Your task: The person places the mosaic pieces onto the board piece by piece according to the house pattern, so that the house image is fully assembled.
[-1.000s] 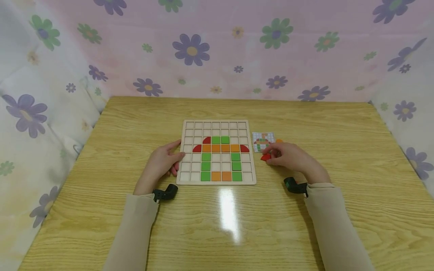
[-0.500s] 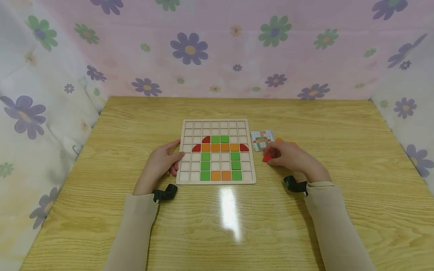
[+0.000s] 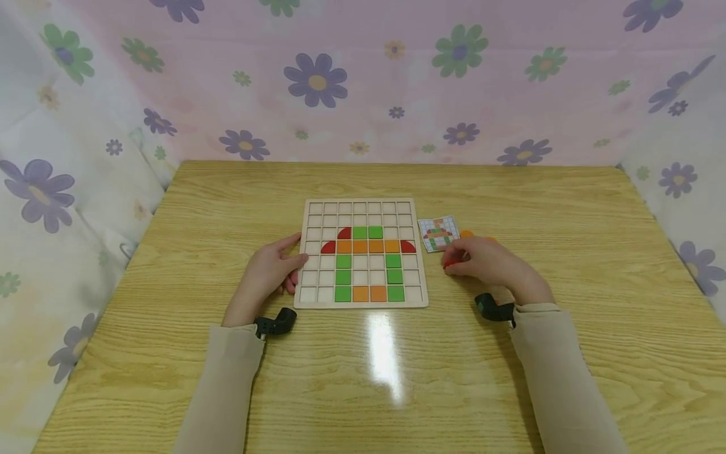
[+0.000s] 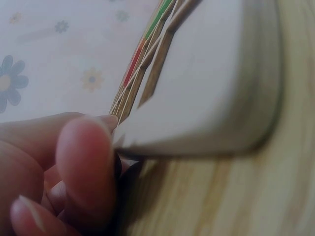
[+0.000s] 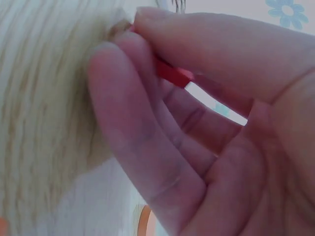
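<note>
A light wooden grid board (image 3: 329, 306) lies on the table, bearing green and orange square tiles and red quarter-round tiles. My left hand (image 3: 272, 268) grips its left edge, thumb over the rim; in the left wrist view the fingertips (image 4: 86, 142) meet the board's side. Right of the board, my right hand (image 3: 482, 258) pinches a small red tile (image 5: 170, 73) between thumb and fingers, just over the tabletop. Most of that tile is hidden by the fingers, so its full outline cannot be seen. A printed pattern card (image 3: 438, 233) lies beside that hand.
Orange pieces (image 3: 466, 234) lie beyond the right hand, partly hidden by it. The wood-grain table (image 3: 363, 372) is bordered by a flowered cloth (image 3: 374, 82) at the back and sides. Each wrist wears a black camera (image 3: 276, 322).
My right hand still holds the red tile, which has turned between the fingers and now shows less. The card has shifted and tilted slightly. The left hand stays on the board's edge.
</note>
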Motion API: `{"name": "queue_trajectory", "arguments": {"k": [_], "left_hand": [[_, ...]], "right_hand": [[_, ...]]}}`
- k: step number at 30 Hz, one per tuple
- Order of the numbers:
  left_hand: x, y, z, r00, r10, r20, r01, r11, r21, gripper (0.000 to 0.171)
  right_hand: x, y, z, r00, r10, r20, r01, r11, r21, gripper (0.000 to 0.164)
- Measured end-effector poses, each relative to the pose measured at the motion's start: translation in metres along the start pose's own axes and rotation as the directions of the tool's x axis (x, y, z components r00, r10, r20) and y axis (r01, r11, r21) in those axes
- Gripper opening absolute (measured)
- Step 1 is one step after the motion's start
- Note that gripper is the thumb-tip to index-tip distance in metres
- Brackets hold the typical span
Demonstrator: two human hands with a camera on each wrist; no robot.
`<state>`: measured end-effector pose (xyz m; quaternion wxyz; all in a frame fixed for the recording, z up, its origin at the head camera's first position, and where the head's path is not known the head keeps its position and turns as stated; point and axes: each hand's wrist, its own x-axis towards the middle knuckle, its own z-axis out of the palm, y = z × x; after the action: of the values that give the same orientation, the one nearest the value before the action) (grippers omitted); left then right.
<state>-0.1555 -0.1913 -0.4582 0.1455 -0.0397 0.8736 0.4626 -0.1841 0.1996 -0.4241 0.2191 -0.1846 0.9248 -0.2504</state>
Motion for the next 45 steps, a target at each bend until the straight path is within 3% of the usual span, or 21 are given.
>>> {"name": "queue_trajectory", "arguments": {"k": [11,23,31,39,45], "left_hand": [[-0.001,-0.001,-0.002,1.000,-0.017,-0.009,0.017,1.000,-0.001,0.056],[-0.004,0.002,-0.003,1.000,-0.021,-0.003,0.021,1.000,-0.001,0.056],[-0.004,0.005,-0.002,1.000,-0.016,0.002,0.016,1.000,-0.001,0.056],[-0.002,0.003,-0.001,1.000,-0.024,0.009,0.024,1.000,-0.015,0.055],[-0.001,0.003,0.000,1.000,-0.020,0.005,0.020,1.000,-0.002,0.056]], "right_hand": [[0.004,-0.004,-0.001,0.998,-0.057,-0.036,0.058,0.997,0.045,0.025],[0.015,-0.014,0.011,0.992,-0.008,-0.129,0.026,0.990,0.140,0.033],[0.020,-0.024,0.014,0.987,-0.017,-0.161,0.051,0.976,0.212,0.026],[0.029,-0.034,0.019,0.982,-0.008,-0.188,0.055,0.968,0.247,0.034],[0.032,-0.040,0.020,0.980,0.003,-0.198,0.049,0.965,0.256,0.030]]}}
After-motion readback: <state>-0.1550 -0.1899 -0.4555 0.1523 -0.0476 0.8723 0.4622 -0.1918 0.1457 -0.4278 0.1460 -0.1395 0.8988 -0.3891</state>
